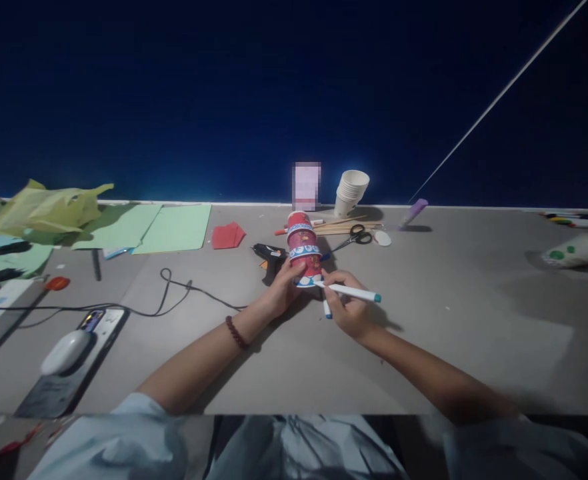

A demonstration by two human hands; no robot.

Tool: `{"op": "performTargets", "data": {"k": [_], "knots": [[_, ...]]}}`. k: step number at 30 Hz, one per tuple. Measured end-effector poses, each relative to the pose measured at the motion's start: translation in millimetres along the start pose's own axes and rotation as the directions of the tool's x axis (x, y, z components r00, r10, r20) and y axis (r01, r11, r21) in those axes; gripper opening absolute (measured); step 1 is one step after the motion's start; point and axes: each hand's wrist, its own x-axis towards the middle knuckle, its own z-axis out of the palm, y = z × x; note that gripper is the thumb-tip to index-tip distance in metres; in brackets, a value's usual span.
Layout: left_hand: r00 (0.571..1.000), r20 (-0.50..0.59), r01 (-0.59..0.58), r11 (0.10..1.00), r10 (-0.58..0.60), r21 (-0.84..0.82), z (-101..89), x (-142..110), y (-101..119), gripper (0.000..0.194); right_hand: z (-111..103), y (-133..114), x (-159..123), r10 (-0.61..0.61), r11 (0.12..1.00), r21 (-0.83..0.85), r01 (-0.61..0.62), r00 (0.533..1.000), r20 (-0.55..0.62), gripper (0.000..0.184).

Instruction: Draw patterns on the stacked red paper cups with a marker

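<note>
Head view: red cup stack (pixel 303 239) at centre, patterned cups set end to end, long axis running roughly 12 to 6 o'clock, lower rim towards the person. Left grip (pixel 285 288) is wrapped around the near cup from 7 o'clock, thumb on its side; the other fingers are mostly hidden. Right grip (pixel 347 307) pinches a white marker (pixel 354 291), with the stack at about 10 to 11 o'clock from that hand. Key relation: marker lies near 9–3 o'clock, crosswise to the stack, tip right at the lower rim; cannot tell if it touches. Left hand is nearer the stack. Can't tell whether the stack rests on the surface (pixel 424 280) or is lifted. Tight round it: glue gun (pixel 269 257) just beside at 9 o'clock, second marker (pixel 327 308) below at 5, scissors (pixel 360 235) and wooden sticks (pixel 344 228) at 2. Farther out: white cup stack (pixel 351 193) at 1, red paper (pixel 227 235) at 9, cable (pixel 194 290) at 8. Most elbow room at 3 to 4 o'clock; surface's near edge at 6, well apart from both hands; far edge at 12, against the dark blue wall (pixel 199 100).
</note>
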Motion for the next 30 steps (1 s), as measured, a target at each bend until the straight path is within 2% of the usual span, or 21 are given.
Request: {"op": "performTargets", "data": {"k": [11,25,30], "knots": [[1.0,-0.009,-0.009,1.0,0.009,0.001,0.3,0.4,-0.5,0.044,0.4,0.0,0.9,-0.041,0.999,0.009,0.041,0.999,-0.016,0.006],[1.0,-0.005,-0.006,1.0,0.006,-0.001,0.6,0.0,0.5,0.046,-1.1,-0.1,1.4,-0.033,0.999,-0.017,0.033,0.999,0.01,0.006],[1.0,-0.016,-0.001,1.0,0.0,-0.004,0.2,0.0,0.6,0.049,1.3,6.5,-1.5,-0.004,0.999,0.045,0.004,1.0,-0.009,0.005]]}}
